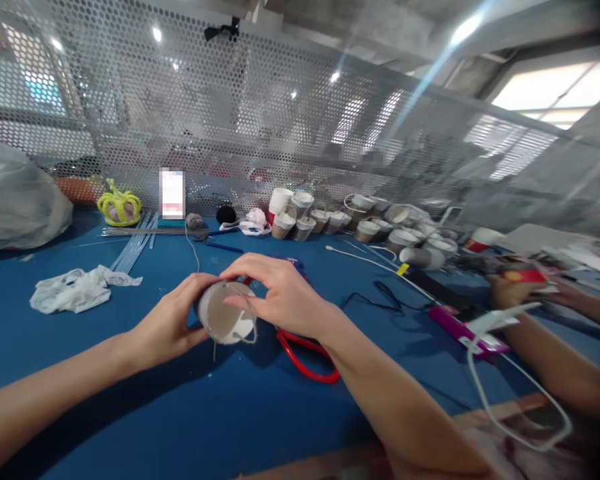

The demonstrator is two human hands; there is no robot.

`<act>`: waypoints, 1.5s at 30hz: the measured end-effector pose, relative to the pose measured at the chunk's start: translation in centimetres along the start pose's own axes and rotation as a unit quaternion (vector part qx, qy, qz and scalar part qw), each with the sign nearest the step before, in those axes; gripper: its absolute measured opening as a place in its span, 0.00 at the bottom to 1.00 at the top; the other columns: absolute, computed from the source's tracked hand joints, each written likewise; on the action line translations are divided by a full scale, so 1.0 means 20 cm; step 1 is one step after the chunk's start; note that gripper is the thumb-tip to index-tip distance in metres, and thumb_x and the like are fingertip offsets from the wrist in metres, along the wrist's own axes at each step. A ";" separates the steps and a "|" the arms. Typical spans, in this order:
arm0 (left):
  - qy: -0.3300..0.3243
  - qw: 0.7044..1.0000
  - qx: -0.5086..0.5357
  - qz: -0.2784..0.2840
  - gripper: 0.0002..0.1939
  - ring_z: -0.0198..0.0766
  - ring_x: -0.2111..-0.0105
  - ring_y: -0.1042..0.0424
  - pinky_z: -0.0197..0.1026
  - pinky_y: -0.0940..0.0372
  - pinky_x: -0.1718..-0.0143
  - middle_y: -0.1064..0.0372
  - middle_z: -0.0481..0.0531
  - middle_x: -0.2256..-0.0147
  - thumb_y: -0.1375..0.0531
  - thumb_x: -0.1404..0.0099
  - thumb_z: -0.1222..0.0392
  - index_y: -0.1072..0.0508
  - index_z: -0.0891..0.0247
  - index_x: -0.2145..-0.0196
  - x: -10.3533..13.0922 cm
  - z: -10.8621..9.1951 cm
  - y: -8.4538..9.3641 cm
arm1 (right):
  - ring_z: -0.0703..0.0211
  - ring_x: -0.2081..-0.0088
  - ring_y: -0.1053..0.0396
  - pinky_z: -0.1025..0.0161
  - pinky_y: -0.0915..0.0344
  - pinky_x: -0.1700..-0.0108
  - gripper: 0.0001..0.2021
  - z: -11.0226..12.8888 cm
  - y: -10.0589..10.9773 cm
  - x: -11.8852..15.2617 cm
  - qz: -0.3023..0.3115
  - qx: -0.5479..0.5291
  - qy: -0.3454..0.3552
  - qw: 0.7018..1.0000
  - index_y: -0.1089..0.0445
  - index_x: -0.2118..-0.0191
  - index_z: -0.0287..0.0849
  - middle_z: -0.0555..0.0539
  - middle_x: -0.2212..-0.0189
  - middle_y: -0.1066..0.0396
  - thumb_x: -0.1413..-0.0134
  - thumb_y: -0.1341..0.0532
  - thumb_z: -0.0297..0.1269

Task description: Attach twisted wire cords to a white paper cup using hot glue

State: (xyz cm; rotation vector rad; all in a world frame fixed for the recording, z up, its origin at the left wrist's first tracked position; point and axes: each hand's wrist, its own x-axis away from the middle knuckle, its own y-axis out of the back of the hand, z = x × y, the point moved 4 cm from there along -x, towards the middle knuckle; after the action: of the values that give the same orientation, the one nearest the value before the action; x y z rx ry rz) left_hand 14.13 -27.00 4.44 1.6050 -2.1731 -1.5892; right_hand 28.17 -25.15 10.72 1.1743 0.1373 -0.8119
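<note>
A small paper cup (215,319), wrapped in grey yarn, is tilted so its mouth faces me. My left hand (173,319) is closed round its left side. At the rim, my right hand (275,290) grips the cup with the thumb inside and the fingers over the outer wall. A loop of grey cord (253,323) hangs at the right of the mouth, and a short end dangles below. From the cup a yarn strand runs back to a grey yarn ball (195,221). Red-handled scissors (307,363) lie under my right wrist.
White lace (75,288) and clear strips (136,247) lie left. Several wrapped cups (367,230) stand along the mesh panel (180,100). Cables and a purple power strip (465,332) lie right, near another person's hands (517,293) holding something red.
</note>
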 end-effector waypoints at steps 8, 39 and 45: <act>0.049 0.997 0.039 0.038 0.26 0.44 0.58 0.35 0.46 0.37 0.60 0.37 0.58 0.56 0.41 0.49 0.59 0.44 0.62 0.53 0.01 0.04 -0.03 | 0.63 0.68 0.34 0.65 0.36 0.66 0.04 -0.02 -0.05 0.00 -0.027 0.049 0.014 0.998 0.34 0.68 0.39 0.46 0.71 0.32 0.48 0.45 0.33; 0.180 0.979 0.091 -0.016 0.28 0.41 0.56 0.37 0.47 0.37 0.58 0.43 0.57 0.53 0.44 0.44 0.52 0.48 0.61 0.48 0.02 0.22 -0.05 | 0.70 0.83 0.36 0.73 0.40 0.81 0.09 -0.59 0.35 -0.23 -0.102 0.126 -0.334 0.928 0.35 0.73 0.36 0.49 0.80 0.34 0.47 0.49 0.33; 0.177 0.981 0.075 -0.010 0.25 0.41 0.57 0.36 0.46 0.36 0.59 0.40 0.56 0.56 0.45 0.44 0.52 0.44 0.61 0.50 0.02 0.23 -0.06 | 0.62 0.71 0.32 0.67 0.37 0.67 0.13 -0.91 0.41 -0.17 -0.043 0.306 -0.404 0.861 0.32 0.70 0.32 0.44 0.77 0.32 0.44 0.50 0.33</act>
State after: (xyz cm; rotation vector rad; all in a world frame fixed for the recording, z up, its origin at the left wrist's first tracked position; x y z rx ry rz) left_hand 12.32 -24.03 1.03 1.7897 -2.1273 -1.0610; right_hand 36.47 -6.68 11.01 1.3112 -0.8281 -1.4295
